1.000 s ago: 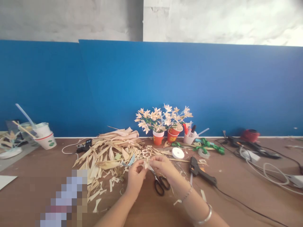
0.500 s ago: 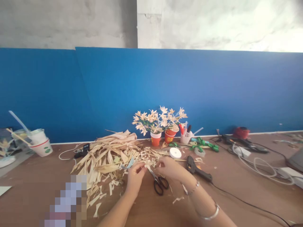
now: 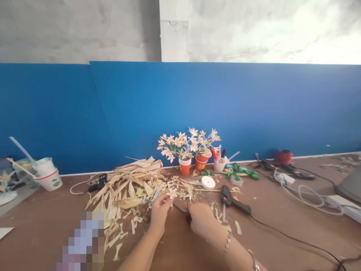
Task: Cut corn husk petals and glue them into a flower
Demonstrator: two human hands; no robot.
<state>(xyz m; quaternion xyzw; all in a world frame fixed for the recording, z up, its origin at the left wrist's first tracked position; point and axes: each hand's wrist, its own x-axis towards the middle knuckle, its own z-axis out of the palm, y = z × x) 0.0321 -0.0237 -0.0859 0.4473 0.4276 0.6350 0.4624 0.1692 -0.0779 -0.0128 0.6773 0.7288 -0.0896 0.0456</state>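
Note:
My left hand [image 3: 160, 212] is closed in a pinch on a small pale flower [image 3: 173, 193] that looks made of dried husk. My right hand [image 3: 203, 218] has its fingers closed round the dark handles of the scissors [image 3: 181, 209]. Their narrow blades point left, towards my left hand, and the hand hides most of the handles. Just beyond both hands lie loose pale petal pieces [image 3: 184, 195]. Left of my left hand spreads a heap of dried husks [image 3: 132, 180].
Behind stand red cups of husk flowers [image 3: 184, 167] and a cup of pens [image 3: 220, 165]. A white tape roll [image 3: 208, 182] and a corded glue gun [image 3: 235, 201] lie to the right, with cables [image 3: 310, 199] further over. A paper cup [image 3: 50, 178] is far left.
My right hand has moved down from beside the flower and taken hold of the scissors, which have turned. My left hand keeps its pinch on the flower.

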